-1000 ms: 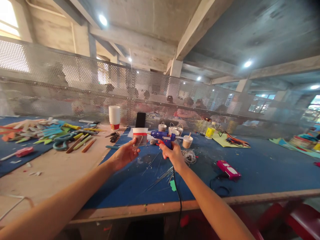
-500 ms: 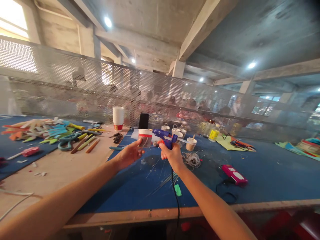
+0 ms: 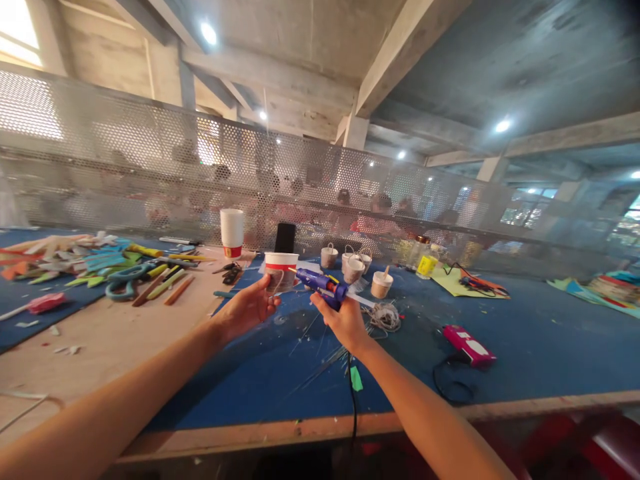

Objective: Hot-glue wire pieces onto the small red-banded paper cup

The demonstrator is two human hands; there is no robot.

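Observation:
My left hand is closed on a paper cup with a white rim and a red band. String is wound round the cup's lower part, and a loose strand hangs beside my fingers. In my right hand is a blue glue gun, a pale glue stick poking out of its back. Its nozzle points left at the cup's side, close to the wall; whether it touches I cannot tell. A tangled coil of string lies on the blue table just right of my right hand.
Behind stand string-wrapped cups, a tan cup with a stick, a phone and stacked white cups. Left lie scissors and coloured strips. A pink device and a yellow bottle are right. Perforated screen behind.
The cup has shifted slightly left and tipped, showing more of its rim. The glue gun has moved down and left, and its body now slopes down towards my right hand.

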